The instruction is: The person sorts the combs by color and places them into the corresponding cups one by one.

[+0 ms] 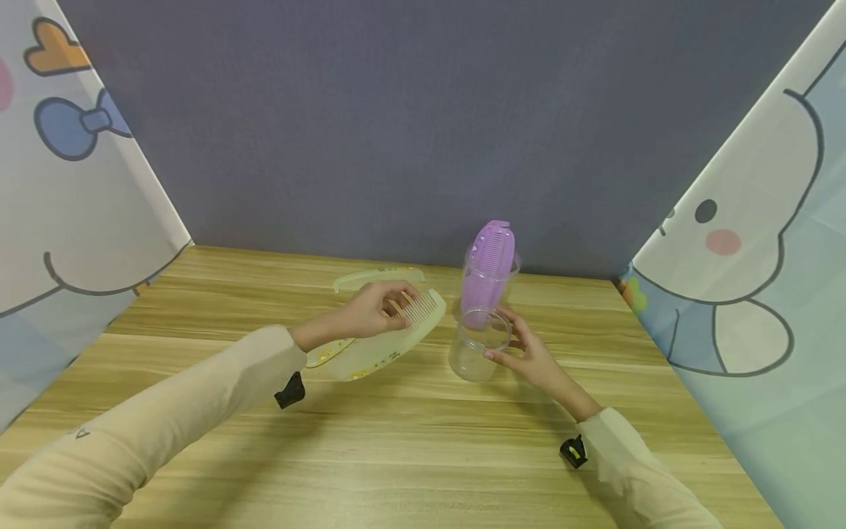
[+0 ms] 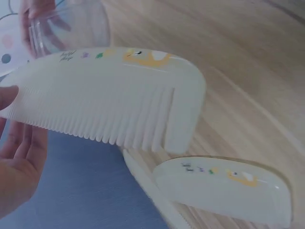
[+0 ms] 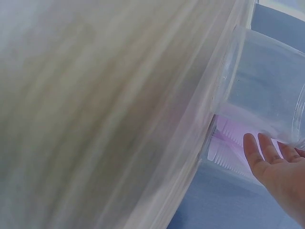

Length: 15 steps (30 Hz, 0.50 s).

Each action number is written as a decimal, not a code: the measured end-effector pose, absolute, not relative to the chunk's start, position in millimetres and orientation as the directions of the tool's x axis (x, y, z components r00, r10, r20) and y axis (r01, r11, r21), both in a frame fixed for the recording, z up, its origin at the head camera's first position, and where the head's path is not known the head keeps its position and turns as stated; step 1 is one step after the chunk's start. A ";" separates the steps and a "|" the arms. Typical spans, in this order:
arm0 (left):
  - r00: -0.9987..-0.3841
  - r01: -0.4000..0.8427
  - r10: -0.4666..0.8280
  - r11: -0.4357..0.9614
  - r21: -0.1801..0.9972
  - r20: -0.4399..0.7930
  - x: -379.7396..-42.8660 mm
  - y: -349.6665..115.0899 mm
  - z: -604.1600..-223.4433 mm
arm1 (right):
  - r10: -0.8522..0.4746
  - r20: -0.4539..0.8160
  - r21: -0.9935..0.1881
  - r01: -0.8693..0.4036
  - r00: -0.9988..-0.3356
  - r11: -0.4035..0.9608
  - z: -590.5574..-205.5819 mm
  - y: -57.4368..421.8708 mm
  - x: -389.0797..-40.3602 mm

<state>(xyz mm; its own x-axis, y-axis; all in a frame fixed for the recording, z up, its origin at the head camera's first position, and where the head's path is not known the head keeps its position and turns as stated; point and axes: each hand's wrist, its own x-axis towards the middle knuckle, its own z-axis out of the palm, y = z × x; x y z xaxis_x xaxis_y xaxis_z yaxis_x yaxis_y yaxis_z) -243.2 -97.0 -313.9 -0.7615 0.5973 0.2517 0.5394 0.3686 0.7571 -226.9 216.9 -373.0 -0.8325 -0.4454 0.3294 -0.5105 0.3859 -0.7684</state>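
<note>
My left hand pinches a pale yellow-green comb by its toothed side near one end. The comb is held over the table, its printed back edge facing me in the head view. My right hand holds a clear plastic cup from its right side, thumb in front and fingers behind near the rim. Nothing shows inside this cup. Just behind it stands another clear cup with purple combs upright in it.
Two more pale combs lie on the wooden table: one comb behind my left hand, another comb partly under the held one. A grey panel rises at the back, with cartoon-printed walls on both sides.
</note>
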 end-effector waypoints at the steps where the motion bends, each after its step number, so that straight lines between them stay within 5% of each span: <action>1: -0.776 0.527 0.576 0.364 0.768 0.259 -243.6 -96.4 -311.6 | -0.445 0.329 -0.769 -0.510 -0.833 0.386 -373.0 216.9 -227.0; 15: -0.847 0.502 0.325 0.231 0.833 0.421 -255.2 -86.7 -285.7 | -0.444 0.335 -0.764 -0.516 -0.831 0.388 -373.6 217.8 -228.8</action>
<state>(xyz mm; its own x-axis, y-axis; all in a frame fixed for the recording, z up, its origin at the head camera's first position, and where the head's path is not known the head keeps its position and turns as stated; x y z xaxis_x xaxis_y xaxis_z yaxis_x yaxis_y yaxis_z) -255.2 -86.7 -285.7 -0.8470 0.3246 0.4209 0.5025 0.2306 0.8333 -228.8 217.8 -373.6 -0.8310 -0.4440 0.3351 -0.5155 0.3883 -0.7639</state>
